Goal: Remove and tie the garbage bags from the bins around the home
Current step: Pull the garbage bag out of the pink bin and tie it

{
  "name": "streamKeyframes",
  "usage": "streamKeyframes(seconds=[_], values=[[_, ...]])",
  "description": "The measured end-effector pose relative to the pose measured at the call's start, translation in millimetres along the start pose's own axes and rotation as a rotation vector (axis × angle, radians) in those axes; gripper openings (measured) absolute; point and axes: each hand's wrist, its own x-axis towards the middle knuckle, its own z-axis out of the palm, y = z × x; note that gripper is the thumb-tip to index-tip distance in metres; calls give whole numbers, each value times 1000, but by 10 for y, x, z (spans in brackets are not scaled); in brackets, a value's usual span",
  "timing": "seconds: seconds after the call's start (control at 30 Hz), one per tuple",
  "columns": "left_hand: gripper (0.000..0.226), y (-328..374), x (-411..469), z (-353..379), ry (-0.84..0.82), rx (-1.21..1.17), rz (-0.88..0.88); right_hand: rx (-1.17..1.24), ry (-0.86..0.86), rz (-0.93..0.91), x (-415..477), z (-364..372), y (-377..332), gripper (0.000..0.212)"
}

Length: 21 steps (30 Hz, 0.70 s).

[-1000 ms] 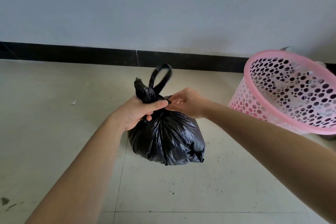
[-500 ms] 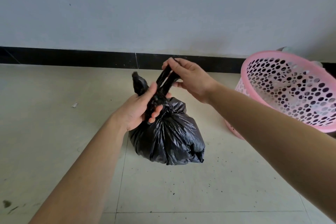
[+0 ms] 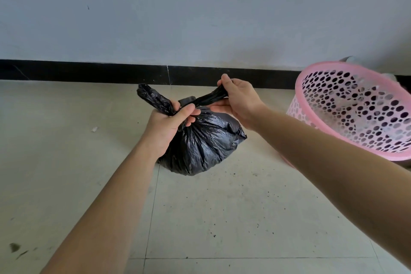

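A person's left hand (image 3: 169, 127) closes around one twisted end of a black garbage bag (image 3: 204, 144), while the right hand (image 3: 238, 102) clenches the other end, drawn into a taut strip between the two fists. The bag's bulging body sits just below both hands, its thin plastic glossy and creased; whether its underside rests on the floor (image 3: 222, 218) cannot be told. The free tip of the left-held end pokes up and outward past the left hand's knuckles. To the right of the right hand, near the bag but apart from it, stands a round pink plastic bin (image 3: 355, 113), its wall pierced with round holes under a smooth rim. Open floor spreads left of the left hand and beneath both forearms: pale tiles with thin grout lines, speckled with dark grit. A small white scrap (image 3: 95, 129) lies well left of the left hand, and a dark stain (image 3: 14, 247) marks the near left corner. Beyond the hands, a black baseboard (image 3: 89, 71) runs along the foot of a plain grey-white wall (image 3: 200, 11).
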Motion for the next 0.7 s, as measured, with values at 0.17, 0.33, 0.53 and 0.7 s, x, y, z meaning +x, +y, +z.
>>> streamKeyframes(seconds=[0.17, 0.33, 0.53, 0.7], values=[[40, 65, 32, -95, 4, -13, -18, -49, -16, -14, -30, -7, -34, 29], [60, 220, -27, -224, -92, -7, -134, -59, -25, -11, -38, -1, -41, 30], [51, 254, 24, -266, 32, 656, -35, -142, 26, -88, -25, -76, -117, 32], [50, 242, -49, -201, -109, 176, -91, -81, -113, -65, -71, -177, -179, 32]])
